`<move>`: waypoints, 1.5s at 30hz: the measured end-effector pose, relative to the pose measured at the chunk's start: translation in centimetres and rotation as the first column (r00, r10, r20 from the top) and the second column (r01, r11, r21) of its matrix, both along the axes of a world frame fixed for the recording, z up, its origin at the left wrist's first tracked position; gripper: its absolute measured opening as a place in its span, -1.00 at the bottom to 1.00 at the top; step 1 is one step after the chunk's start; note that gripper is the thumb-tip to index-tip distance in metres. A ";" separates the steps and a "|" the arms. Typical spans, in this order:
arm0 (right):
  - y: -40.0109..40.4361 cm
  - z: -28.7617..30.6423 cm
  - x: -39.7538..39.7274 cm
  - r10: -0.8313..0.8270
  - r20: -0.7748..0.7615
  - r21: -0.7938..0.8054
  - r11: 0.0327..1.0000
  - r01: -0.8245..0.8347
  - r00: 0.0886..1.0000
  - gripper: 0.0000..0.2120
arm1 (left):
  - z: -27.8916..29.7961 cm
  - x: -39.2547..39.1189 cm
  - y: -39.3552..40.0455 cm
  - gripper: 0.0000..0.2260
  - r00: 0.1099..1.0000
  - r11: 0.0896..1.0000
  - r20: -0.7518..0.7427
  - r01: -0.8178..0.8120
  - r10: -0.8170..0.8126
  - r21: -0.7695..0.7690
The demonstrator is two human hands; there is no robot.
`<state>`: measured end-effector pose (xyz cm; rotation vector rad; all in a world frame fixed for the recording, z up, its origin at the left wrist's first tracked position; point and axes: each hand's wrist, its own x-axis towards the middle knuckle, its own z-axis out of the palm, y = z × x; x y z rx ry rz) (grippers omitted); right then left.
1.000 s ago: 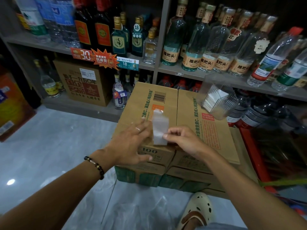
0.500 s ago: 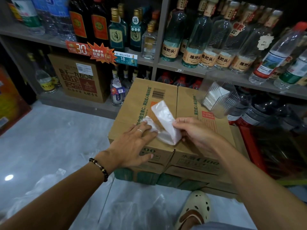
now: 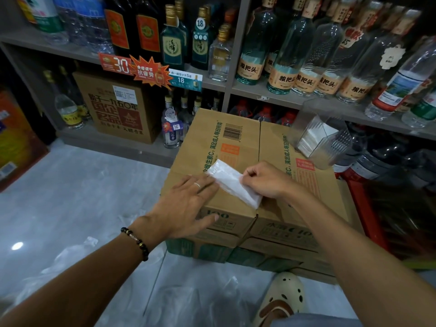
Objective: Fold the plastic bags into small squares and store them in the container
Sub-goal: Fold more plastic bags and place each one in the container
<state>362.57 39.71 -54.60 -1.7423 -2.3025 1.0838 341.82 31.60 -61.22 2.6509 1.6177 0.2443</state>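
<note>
A clear plastic bag [image 3: 232, 182], folded into a narrow strip, lies slanted on top of a cardboard box [image 3: 212, 140]. My left hand [image 3: 186, 204] rests flat on the box with straight fingers, its fingertips touching the strip's far left end. My right hand [image 3: 264, 180] has curled fingers and pinches the strip's right edge. A clear plastic container [image 3: 328, 140] holding several folded white squares stands tilted at the box's far right corner.
Shelves [image 3: 306, 102] packed with glass and plastic bottles run behind the box. A second carton [image 3: 118, 107] stands on the lower shelf at left. Loose clear bags [image 3: 70, 256] lie on the grey tiled floor. My sandalled foot [image 3: 283, 298] is below the box.
The bag was held upright as a small strip, then was opened out and laid down slanted on the box. My left hand stayed flat on the box top throughout.
</note>
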 end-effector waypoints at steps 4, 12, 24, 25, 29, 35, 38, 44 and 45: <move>-0.3 0.1 -0.2 0.024 0.038 0.021 0.999 -0.024 0.999 -0.82 | 0.3 -0.3 0.2 -0.48 0.974 0.973 0.169 -0.175 0.148 0.152; -0.2 -0.3 -0.5 -0.005 0.058 0.063 0.998 0.002 0.998 -0.83 | 0.9 1.7 2.4 -0.35 0.996 0.993 -0.044 -0.078 0.074 -0.091; -2.8 -0.4 2.1 -0.375 -0.453 0.097 0.881 0.463 0.808 -0.80 | 0.6 1.7 2.8 -0.19 0.984 0.982 -0.130 -0.140 0.123 -0.131; -3.5 -0.6 2.4 -0.271 -0.346 0.250 0.896 0.366 0.898 -0.72 | 0.7 1.7 2.8 -0.19 0.985 0.980 -0.122 -0.139 0.122 -0.142; -6.4 -2.4 3.7 0.247 0.409 0.399 0.817 -0.415 0.879 -0.31 | 1.1 1.7 3.0 -0.18 0.984 0.977 -0.136 -0.134 0.111 -0.168; -6.9 -3.9 4.8 0.270 0.497 0.253 0.864 -0.436 0.825 -0.21 | 1.2 1.8 2.8 -0.17 0.960 0.978 -0.230 -0.187 0.161 -0.095; -6.8 -4.2 4.7 0.265 0.481 0.262 0.866 -0.426 0.835 -0.28 | 1.7 3.2 2.2 -0.09 0.986 0.994 -0.141 -0.093 0.085 -0.053; -6.8 -4.8 5.1 0.287 0.385 0.311 0.854 -0.416 0.877 -0.27 | 1.8 7.9 0.8 -0.19 0.975 0.965 0.221 0.044 0.015 -0.260; -6.7 -4.9 5.1 0.283 0.375 0.317 0.856 -0.409 0.883 -0.26 | 1.6 8.0 1.0 -0.21 0.972 0.961 0.228 0.014 0.051 -0.275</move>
